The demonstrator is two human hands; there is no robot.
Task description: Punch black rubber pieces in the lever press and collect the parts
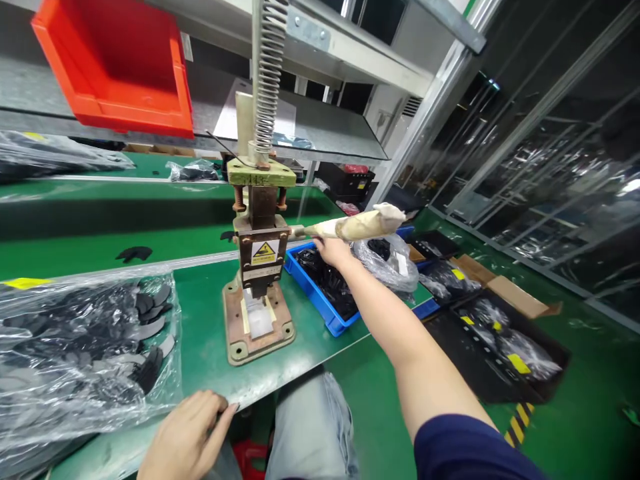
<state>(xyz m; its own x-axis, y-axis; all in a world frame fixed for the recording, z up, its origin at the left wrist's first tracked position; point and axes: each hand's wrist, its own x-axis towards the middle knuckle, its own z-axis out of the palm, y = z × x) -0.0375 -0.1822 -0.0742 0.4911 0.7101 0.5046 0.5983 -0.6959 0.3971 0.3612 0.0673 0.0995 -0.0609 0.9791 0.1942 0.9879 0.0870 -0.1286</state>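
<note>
My left hand [187,433] is at the front edge of the green worktable, fingers curled and thumb against them. Something small and dark shows at the thumb tip, too small to name. My right hand [333,252] is stretched out over a blue tray [320,300] of black pieces, just below the wrapped lever handle [350,227] of a hand press [263,253]. Its fingers look drawn together and are partly hidden by the handle; what they hold does not show. A pale translucent piece [260,321] lies on the press base under the ram.
A clear plastic bag [90,353] of dark curved pieces lies at left. Behind it is a loose black piece [134,253]. An orange-red bin [117,67] sits on the shelf above. At right stand another plastic bag [400,273] and boxes of bagged parts [510,340].
</note>
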